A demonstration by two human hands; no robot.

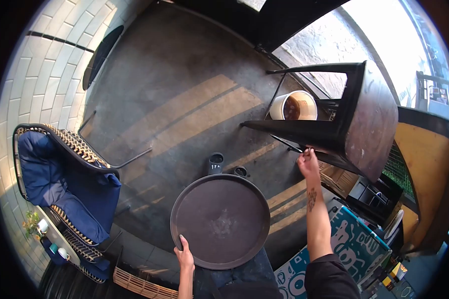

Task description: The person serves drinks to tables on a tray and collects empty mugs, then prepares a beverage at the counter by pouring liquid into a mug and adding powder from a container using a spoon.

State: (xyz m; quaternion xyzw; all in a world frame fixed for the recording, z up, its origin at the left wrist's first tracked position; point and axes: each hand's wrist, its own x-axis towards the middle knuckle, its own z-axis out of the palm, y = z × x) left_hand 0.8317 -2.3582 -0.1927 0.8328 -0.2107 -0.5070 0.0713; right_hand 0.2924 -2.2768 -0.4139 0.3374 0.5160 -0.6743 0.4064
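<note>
My left hand (184, 255) grips the near left rim of a round brown serving tray (224, 219), thumb on top. The tray is held level and carries only a pale worn patch at its middle. My right hand (309, 163) is stretched forward with its fingers pinched together at the near side of a tall stool (371, 119). The stool has a dark wooden seat and black legs. Whatever the fingertips pinch, if anything, is hidden. Between the stool's legs a white bucket (310, 105) shows reddish-brown contents.
A woven armchair with blue cushions (87, 202) stands at left, near a narrow shelf with cups (55, 239). Past the tray sit two small dark objects (215, 167). A teal patterned panel (356, 239) and black equipment (376, 194) crowd the lower right.
</note>
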